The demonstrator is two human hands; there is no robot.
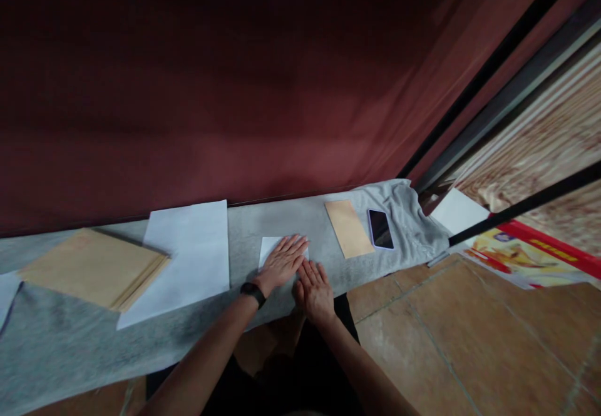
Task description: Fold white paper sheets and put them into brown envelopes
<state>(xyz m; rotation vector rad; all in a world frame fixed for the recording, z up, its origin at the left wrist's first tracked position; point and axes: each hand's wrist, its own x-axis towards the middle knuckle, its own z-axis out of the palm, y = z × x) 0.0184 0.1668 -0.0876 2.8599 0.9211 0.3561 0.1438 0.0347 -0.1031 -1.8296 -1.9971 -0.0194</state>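
Observation:
A small piece of white paper lies on the grey cloth-covered surface in front of me. My left hand, with a black band on the wrist, lies flat on this paper, fingers stretched toward the upper right. Most of the paper is hidden under it. My right hand rests palm down near the paper's lower right corner, fingers extended, close to the left fingertips. Whether the right fingers touch the paper's edge I cannot tell. Right of my hands lies a brown envelope.
A phone lies beyond the envelope. On the left, a stack of brown envelopes overlaps large white sheets. A dark red wall covering rises behind. A colourful box stands on the tiled floor, near black metal bars.

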